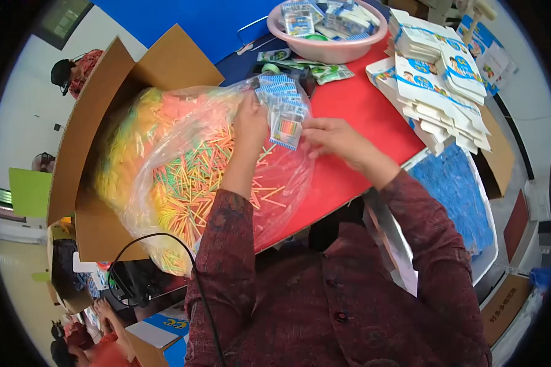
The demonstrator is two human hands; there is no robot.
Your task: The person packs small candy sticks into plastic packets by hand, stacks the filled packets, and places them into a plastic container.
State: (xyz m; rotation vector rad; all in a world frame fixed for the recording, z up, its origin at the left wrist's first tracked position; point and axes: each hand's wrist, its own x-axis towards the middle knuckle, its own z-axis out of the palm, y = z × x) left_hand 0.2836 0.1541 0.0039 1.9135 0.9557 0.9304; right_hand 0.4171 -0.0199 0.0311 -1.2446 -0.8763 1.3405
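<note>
My left hand [251,122] is closed on a fan of small clear packets [278,88] with blue-and-white striped edges. The lowest packet [287,126] shows a few coloured sticks behind its clear front. My right hand [340,140] comes in from the right, its fingers pinched together at that packet's right edge. Below my left wrist, a heap of thin pink, yellow and green sticks [190,177] lies loose in a large clear plastic bag [138,189]. The bag spills from an open cardboard box [92,134] onto the red tabletop [355,177].
A pink basin [330,52] of packets stands at the back, with green packets [330,73] before it. White-and-blue cartons [438,73] are stacked at right, above a white bin [487,226] of blue material. A black cable [196,275] crosses my left sleeve. Other people [89,342] are at the left.
</note>
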